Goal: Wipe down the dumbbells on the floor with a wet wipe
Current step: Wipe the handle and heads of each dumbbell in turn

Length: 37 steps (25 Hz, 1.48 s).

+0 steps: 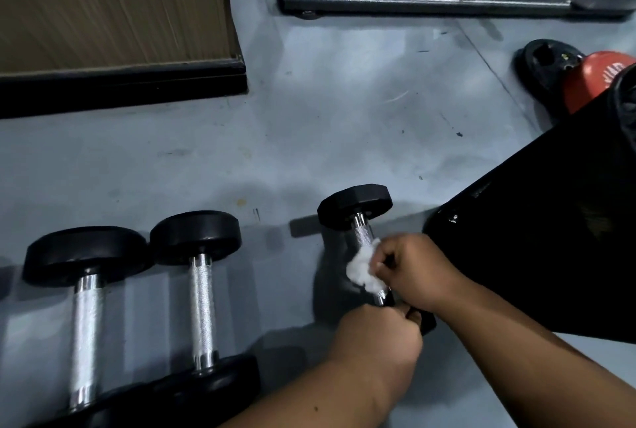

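your right hand (418,271) pinches the wipe (361,267) against the bar of the small dumbbell (358,217) on the floor (309,118); your left hand (382,341) appears to grip its near head. two larger dumbbells (201,290) lie to the left.

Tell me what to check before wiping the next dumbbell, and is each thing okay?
1. Wet wipe in hand: ok, the right hand pinches it against the handle.
2. Small dumbbell steadied: ok, the left hand grips its near end.
3. Handle wiped all over: cannot tell, the hands hide part of it.
4. Next dumbbells ready: ok, the middle dumbbell and the left dumbbell lie side by side on the floor, untouched.
5. Wipe still clean enough: cannot tell, it is bunched up.
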Available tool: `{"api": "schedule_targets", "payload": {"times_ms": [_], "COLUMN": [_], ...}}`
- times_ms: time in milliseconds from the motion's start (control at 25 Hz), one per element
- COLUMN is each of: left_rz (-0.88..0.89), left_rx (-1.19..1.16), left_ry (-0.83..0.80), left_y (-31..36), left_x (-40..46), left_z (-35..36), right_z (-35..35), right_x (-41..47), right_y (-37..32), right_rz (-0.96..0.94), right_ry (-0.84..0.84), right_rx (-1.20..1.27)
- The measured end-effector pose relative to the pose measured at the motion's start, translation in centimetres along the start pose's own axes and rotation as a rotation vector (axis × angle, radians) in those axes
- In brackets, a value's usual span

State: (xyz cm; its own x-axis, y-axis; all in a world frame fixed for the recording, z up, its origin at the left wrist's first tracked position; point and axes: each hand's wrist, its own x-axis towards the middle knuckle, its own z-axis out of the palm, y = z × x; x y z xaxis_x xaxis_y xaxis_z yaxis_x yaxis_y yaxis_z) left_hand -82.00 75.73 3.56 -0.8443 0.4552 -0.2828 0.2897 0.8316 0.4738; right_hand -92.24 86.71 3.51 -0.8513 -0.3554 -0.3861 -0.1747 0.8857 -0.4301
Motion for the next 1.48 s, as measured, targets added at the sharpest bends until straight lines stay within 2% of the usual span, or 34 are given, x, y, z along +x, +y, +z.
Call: {"api": "schedule_targets", "payload": {"times_ms": [80,120,160,240,320,400,480,560,640,720,800,840,960,1040,1160,1240,1320,1480], "left_rz": [0.074,0.107,0.107,0.058,0.048,0.048,0.057,0.076,0.116,0.107,0.098,0.100,0.180,0.220,0.252,0.251,0.240,0.211], "left_rx": [0.071,0.037,-0.001,0.073,0.053,0.024,-0.037,-0.071,-0.041,0.006,-0.011,-0.022,0.001,-0.007,-0.048,-0.021,-0.032,0.008], "left_ry": [0.005,-0.020,-0.049,-0.027,-0.070,-0.097,-0.093,-0.070,0.063,0.130,-0.004,-0.013,0.160,0.224,0.352,0.371,0.391,0.381], "left_y": [-0.2,-0.3,-0.2,0.0,0.1,-0.1,-0.4,-0.8,-1.2,-1.3,-0.9,-1.0,-2.3,-3.2,-3.5,-3.3,-2.9,-2.5], "left_x": [-0.2,0.0,0.2,0.2,0.0,-0.3,-0.7,-1.4,-1.5,-1.4,-2.1,-2.5,-4.0,-4.5,-4.1,-3.6,-3.5,-3.7], "left_z": [0.8,0.9,0.3,-0.6,-1.6,-1.9,-2.2,-1.8,-0.7,-0.5,0.2,1.0,3.3,4.3,3.9,3.4,3.3,3.5], "right_z": [-0.7,-0.8,-0.8,-0.6,-0.4,0.0,0.1,0.0,-0.1,-0.1,-0.1,-0.1,0.1,0.2,-0.2,-0.5,-0.7,-0.6], "right_x": [-1.0,-0.6,0.0,2.0,3.5,3.4,1.6,-0.5,-1.1,0.0,2.0,3.0,3.8,2.1,-1.5,-1.8,-0.4,3.7], "right_y": [0.1,-0.1,-0.3,-0.9,-1.2,-1.0,-0.4,-0.1,-0.2,-0.5,-1.0,-1.2,-1.0,-0.1,0.9,0.9,0.1,-1.0], "right_rz": [0.025,0.011,-0.015,-0.050,-0.034,-0.027,0.002,0.054,0.108,0.087,0.035,0.016,0.001,0.026,0.102,0.127,0.085,0.036], "right_ry": [-0.157,-0.173,-0.140,-0.006,0.100,0.138,0.081,-0.064,-0.139,-0.081,0.062,0.128,0.204,0.115,-0.175,-0.227,-0.145,0.130], "right_rx": [-0.025,-0.052,-0.081,-0.106,-0.054,-0.030,-0.029,-0.051,-0.039,-0.017,0.007,0.023,0.050,0.069,0.074,0.033,0.017,0.082]}}
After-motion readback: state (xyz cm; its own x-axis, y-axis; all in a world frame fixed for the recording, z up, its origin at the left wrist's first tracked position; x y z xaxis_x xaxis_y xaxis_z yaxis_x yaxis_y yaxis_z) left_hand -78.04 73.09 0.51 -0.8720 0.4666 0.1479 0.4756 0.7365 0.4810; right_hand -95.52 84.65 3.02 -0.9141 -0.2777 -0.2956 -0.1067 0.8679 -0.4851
